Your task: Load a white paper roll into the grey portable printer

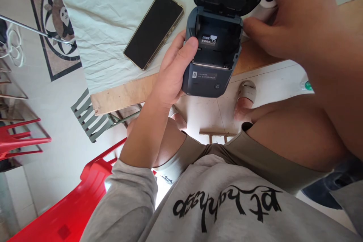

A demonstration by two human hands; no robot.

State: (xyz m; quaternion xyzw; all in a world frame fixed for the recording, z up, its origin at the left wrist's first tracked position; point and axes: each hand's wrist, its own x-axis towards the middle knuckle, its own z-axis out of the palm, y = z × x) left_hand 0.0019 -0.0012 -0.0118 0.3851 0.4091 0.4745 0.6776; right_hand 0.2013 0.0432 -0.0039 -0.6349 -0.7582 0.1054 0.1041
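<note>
Open printer (211, 58) bay seemingly empty.

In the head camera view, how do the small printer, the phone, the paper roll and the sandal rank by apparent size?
1. Printer, lid open, steadied by the left hand.
2. Phone.
3. Sandal, though it is farther from the camera.
4. Paper roll, mostly hidden behind the right hand, so its rank is unsure.

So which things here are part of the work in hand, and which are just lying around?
In hand:
- dark blue-grey label printer, lid open, gripped by left hand
- white paper roll under right hand

Lying about:
- black smartphone
- red plastic chair
</note>
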